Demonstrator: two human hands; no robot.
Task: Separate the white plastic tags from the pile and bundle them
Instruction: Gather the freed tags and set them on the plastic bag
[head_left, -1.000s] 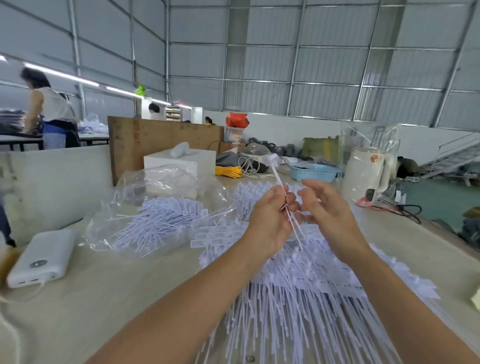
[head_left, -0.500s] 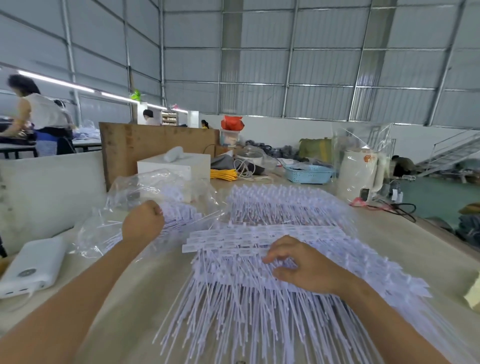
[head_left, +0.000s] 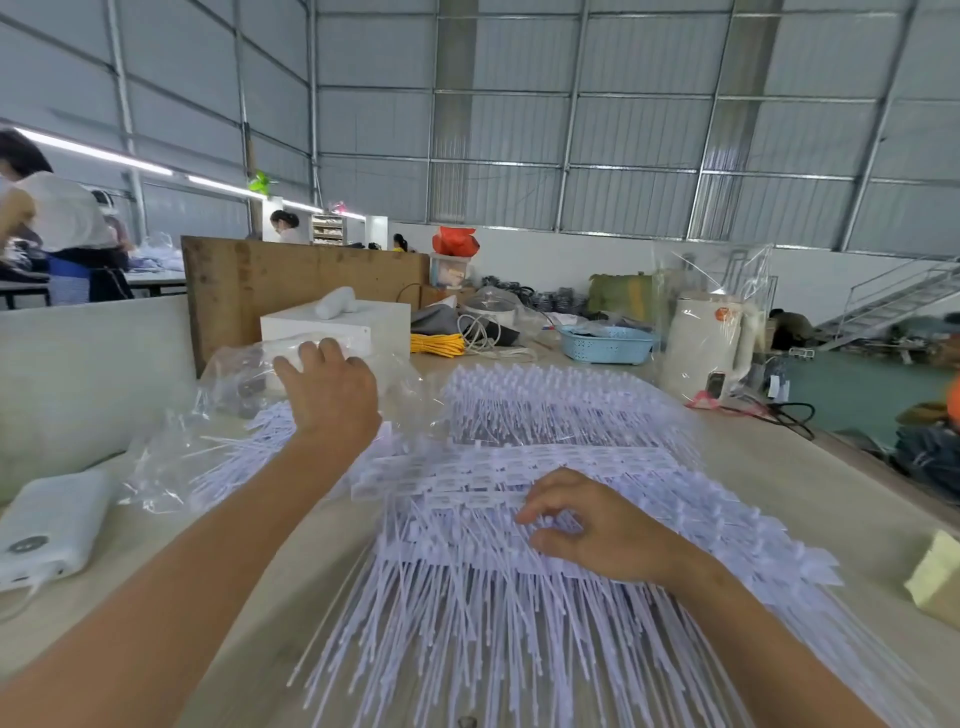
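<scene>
A big pile of white plastic tags (head_left: 519, 613) covers the middle of the table, long tails pointing toward me. My right hand (head_left: 602, 530) lies on the pile with its fingers curled, thumb and forefinger pinching at tag heads. A clear plastic bag (head_left: 228, 415) with more white tags (head_left: 244, 457) inside lies to the left. My left hand (head_left: 332, 395) reaches over that bag with its fingers straight and nothing visible in it.
A white power bank (head_left: 47, 525) lies at the left table edge and a yellow sponge-like block (head_left: 935, 582) at the right. Behind stand a white box (head_left: 363, 322), a blue basket (head_left: 608, 343), a bagged white kettle (head_left: 706, 348) and cables. People work at far tables.
A second ago both hands held a few tags up together. The right hand has dropped onto the pile. The left hand has moved left over the bag and opened its fingers.
</scene>
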